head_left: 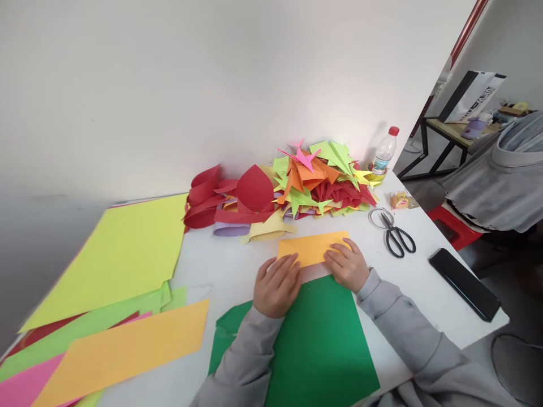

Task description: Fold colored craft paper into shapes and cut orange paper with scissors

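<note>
An orange sheet of paper, a small rectangle, lies on the white table in front of me, with a faint crease near its left end. My left hand grips its lower left corner, fingertips curled on top. At its right end my right hand holds the paper, fingers bent over it and thumb partly hidden. Below both hands a green sheet of paper lies flat, partly covered by my left forearm.
Stacked coloured sheets, a yellow sheet on top, lie left with an orange strip. Folded paper shapes pile against the wall. Rightward are scissors, a black phone, a wrapped snack and a bottle.
</note>
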Tool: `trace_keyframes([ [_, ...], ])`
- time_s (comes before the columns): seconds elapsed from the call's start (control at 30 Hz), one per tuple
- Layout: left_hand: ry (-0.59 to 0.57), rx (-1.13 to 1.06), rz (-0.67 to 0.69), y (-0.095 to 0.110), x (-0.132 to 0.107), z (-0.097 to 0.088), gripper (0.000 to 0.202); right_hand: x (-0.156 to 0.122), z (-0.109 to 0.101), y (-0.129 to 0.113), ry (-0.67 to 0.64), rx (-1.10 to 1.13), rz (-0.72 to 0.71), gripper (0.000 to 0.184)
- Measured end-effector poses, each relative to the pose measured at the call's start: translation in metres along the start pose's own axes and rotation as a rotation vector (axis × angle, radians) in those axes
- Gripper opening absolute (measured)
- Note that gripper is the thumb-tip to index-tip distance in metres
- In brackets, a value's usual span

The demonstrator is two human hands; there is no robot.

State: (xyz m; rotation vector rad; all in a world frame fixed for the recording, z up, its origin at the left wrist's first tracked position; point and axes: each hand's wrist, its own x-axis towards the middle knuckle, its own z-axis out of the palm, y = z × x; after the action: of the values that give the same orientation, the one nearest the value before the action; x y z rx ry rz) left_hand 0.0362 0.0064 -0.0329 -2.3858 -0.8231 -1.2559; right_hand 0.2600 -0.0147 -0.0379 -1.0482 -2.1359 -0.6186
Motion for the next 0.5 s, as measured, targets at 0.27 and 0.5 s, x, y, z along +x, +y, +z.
trace_keyframes([
  [0.27, -0.037, -0.075, 0.083, 0.013, -0.001, 0.012, 0.023, 0.006, 0.001, -0.017, -0.010, 0.067, -0.070, 0.015],
  [0.5, -0.026, -0.092, 0.110, 0.018, -0.001, 0.013, 0.015, 0.009, 0.001, -0.022, -0.014, 0.045, -0.135, 0.013],
])
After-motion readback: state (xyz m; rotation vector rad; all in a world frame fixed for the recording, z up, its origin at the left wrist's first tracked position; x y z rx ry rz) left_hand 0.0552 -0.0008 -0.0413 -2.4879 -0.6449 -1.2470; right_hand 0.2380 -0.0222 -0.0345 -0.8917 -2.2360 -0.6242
